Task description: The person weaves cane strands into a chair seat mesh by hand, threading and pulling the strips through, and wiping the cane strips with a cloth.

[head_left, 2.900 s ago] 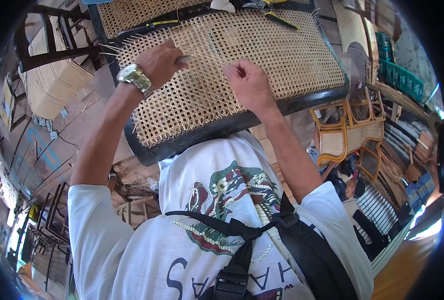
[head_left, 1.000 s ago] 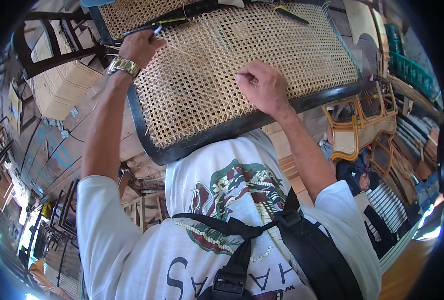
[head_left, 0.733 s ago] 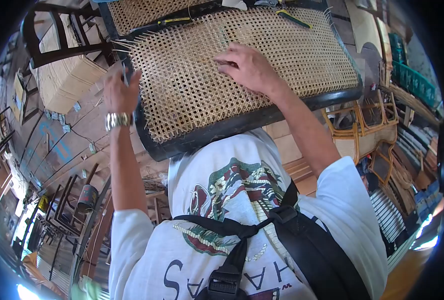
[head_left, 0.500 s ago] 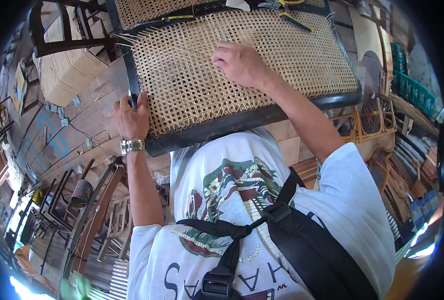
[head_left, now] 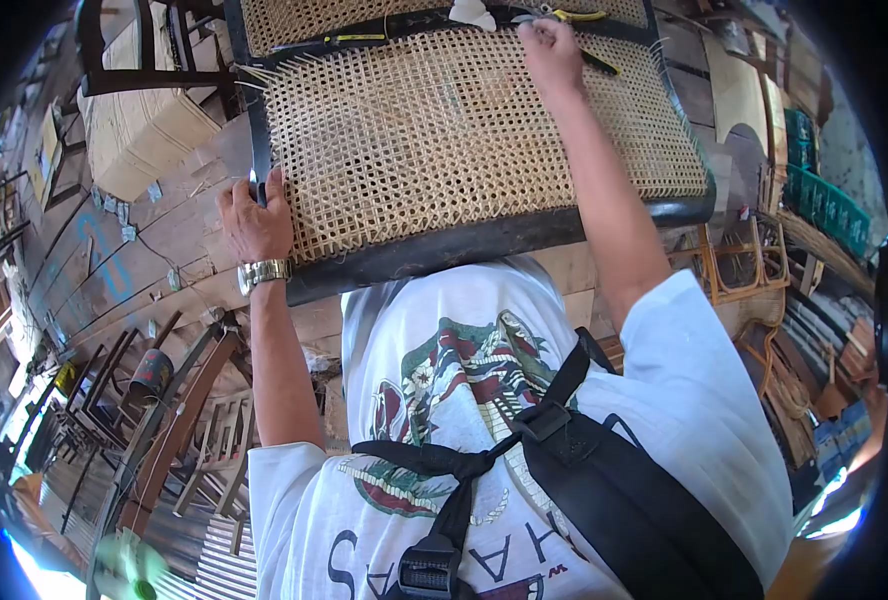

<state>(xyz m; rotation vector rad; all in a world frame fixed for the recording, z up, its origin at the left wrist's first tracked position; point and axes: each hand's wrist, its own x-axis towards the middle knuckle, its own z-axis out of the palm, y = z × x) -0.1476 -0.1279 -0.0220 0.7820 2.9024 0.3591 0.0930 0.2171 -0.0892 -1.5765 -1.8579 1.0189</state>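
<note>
A woven cane panel in a black frame lies before me. My left hand is closed round the frame's left side, thumb inward and fingers outward; a thin shiny sliver beside it is hard to make out. At the panel's far edge, my right hand has its fingers bent over the metal part of pliers. The pliers' handle is dark with a yellow tip and sticks out to the right of the hand. Loose cane strands stick out at the upper left corner.
On the black crossbar lie a yellow-and-black tool and a white scrap. A cardboard box stands at left beside a dark chair frame. Green crates are at right. Wooden furniture parts crowd the lower left.
My right hand has moved from the middle of the cane panel up and right to the pliers at its far edge. My left hand stays at the frame's left side.
</note>
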